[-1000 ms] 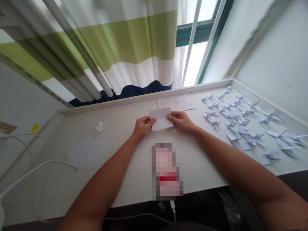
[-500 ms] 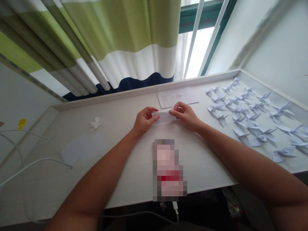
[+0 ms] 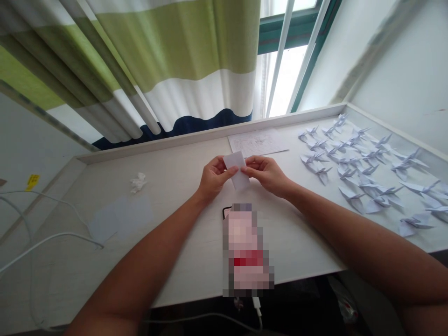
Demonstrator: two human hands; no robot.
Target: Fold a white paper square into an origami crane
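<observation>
The person holds a small sheet of white paper (image 3: pixel 237 169) up just above the tabletop (image 3: pixel 175 186), between both hands and in front of the body. The sheet stands tilted, its long side running roughly up and down in the view, with its lower end pointing toward the person. The left hand (image 3: pixel 213 177) and right hand (image 3: pixel 266 175) come in from either side, and the fingers of the left hand (image 3: pixel 227 173) and of the right hand (image 3: pixel 251 163) are closed on its edges, gripping it. A printed sheet (image 3: pixel 257 142) lies flat just beyond the hands, near the window. To the right, many folded paper cranes (image 3: pixel 364 172) stand in loose rows across the tabletop. To the left are a crumpled tissue (image 3: pixel 138 183) and some pale paper sheets (image 3: pixel 121 217), with a white cable (image 3: pixel 45 242) running near them. Below the hands lies a pixelated object (image 3: pixel 243 247), too blurred to name. A striped curtain (image 3: pixel 157 46) hangs behind the tabletop, beside a bright window (image 3: pixel 287 79).
</observation>
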